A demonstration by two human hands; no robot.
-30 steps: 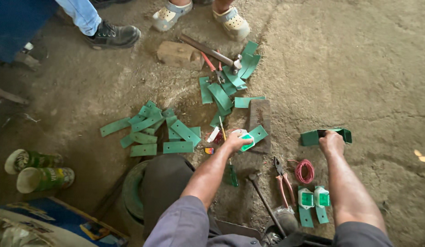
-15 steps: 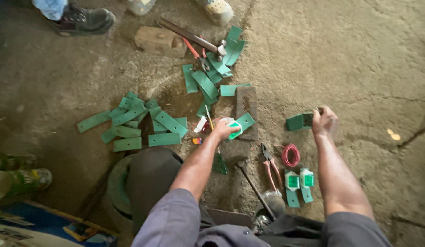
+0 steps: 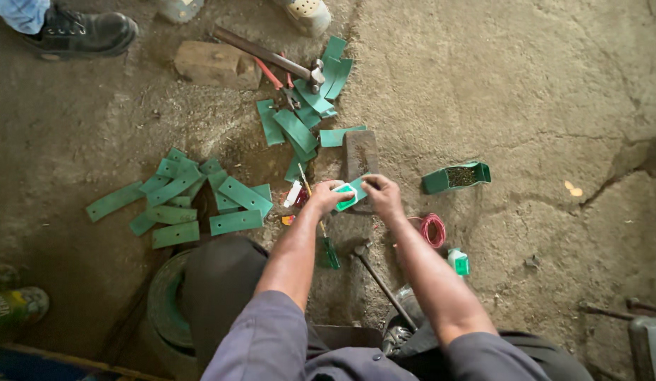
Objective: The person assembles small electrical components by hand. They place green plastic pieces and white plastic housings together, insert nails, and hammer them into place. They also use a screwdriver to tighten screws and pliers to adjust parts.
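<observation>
Open green box of small nails lay right on floor | left hand and right hand grips clamped on green strip

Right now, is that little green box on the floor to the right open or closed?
Open. The green box lies on its side on the concrete floor, and small dark pieces show inside it.

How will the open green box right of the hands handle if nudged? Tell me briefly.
The green box lies on its side with the open face up, showing small dark pieces inside; a nudge would likely spill them. It looks thin-walled and light, so it would probably slide on the rough concrete floor, not roll.
</observation>
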